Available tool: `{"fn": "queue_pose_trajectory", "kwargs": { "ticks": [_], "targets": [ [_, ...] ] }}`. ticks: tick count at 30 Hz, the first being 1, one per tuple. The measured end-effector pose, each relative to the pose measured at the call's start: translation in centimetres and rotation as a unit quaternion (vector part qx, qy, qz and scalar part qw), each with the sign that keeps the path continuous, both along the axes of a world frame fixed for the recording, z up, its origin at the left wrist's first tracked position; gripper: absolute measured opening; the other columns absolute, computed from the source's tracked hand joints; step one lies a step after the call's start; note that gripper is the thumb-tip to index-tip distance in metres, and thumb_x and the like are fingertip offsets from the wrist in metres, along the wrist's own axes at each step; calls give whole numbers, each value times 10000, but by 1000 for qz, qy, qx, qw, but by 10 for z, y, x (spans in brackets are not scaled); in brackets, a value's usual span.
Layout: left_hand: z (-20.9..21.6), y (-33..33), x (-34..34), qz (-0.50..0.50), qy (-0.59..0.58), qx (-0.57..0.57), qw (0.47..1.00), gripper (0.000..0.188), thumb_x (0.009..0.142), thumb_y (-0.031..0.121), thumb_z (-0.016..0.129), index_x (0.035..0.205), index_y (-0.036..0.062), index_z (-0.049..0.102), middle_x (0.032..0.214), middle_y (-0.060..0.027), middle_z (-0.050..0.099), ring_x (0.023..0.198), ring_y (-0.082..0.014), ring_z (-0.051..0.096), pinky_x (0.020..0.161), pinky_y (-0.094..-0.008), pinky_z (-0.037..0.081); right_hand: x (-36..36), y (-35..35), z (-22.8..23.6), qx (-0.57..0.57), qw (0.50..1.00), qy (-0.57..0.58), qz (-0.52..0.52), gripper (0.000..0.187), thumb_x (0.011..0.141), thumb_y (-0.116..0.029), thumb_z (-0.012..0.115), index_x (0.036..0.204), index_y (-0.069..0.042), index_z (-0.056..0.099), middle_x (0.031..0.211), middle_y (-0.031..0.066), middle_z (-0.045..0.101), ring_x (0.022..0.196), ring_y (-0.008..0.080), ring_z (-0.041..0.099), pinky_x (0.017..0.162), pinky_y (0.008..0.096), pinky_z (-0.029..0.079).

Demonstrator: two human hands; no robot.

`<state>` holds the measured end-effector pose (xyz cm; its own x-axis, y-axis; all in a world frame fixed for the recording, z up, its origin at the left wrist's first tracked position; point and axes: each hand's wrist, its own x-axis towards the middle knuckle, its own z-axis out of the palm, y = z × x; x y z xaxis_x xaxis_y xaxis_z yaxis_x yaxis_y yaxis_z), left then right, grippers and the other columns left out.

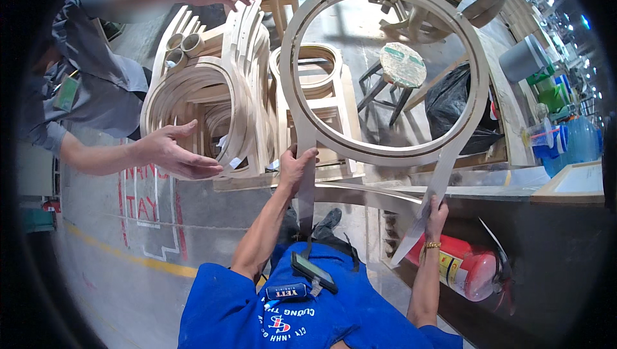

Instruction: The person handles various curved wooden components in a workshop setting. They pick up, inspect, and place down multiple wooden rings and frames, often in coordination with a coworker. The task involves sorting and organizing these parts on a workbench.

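Observation:
Between my two hands I hold up a pale wooden chair frame [477, 85] with a large round ring and two legs joined by a curved crosspiece. My left hand [295, 170] is wrapped round the left leg, just below the ring. Lower down on the right leg, my right hand [437, 215] grips it; a bracelet circles that wrist. Beyond my left hand stands a stack of similar wooden frames [247, 85], with a smaller batch of frames [344, 101] beside it.
At left a person in grey [96, 79] holds both open hands near the stack. A round-topped stool [403, 65] and black bag [450, 101] lie beyond the ring. At lower right is a red fire extinguisher [472, 272], below a dark table edge [553, 220] with bottles [578, 140] behind.

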<state>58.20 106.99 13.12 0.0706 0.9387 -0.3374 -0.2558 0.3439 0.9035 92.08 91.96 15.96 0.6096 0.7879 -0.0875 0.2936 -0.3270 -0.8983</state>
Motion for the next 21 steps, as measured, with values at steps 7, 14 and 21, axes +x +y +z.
{"fn": "queue_pose_trajectory", "kwargs": {
  "ticks": [7, 14, 21],
  "targets": [
    [29, -34, -17, 118, 32, 54, 991, 318, 736, 201, 686, 929, -22, 567, 809, -72, 606, 670, -141, 591, 606, -256, 482, -3, 19, 0, 108, 988, 100, 42, 273, 846, -268, 537, 927, -8, 552, 767, 32, 578, 684, 100, 526, 591, 240, 405],
    [30, -81, -74, 263, 7, 41, 964, 260, 772, 163, 641, 935, -23, 565, 811, -86, 615, 712, -167, 613, 628, -264, 493, -37, 82, 1, 82, 972, 44, 216, 409, 795, -430, 585, 772, -33, 490, 626, 6, 480, 647, 96, 453, 585, 260, 373],
    [28, -110, -112, 366, 46, 77, 926, 264, 780, 191, 638, 927, -17, 569, 826, -69, 607, 683, -159, 601, 609, -278, 482, -79, 133, 17, 111, 930, -102, 335, 390, 778, -352, 590, 988, -25, 557, 911, 130, 613, 842, 202, 570, 725, 347, 427]
  ]
}}
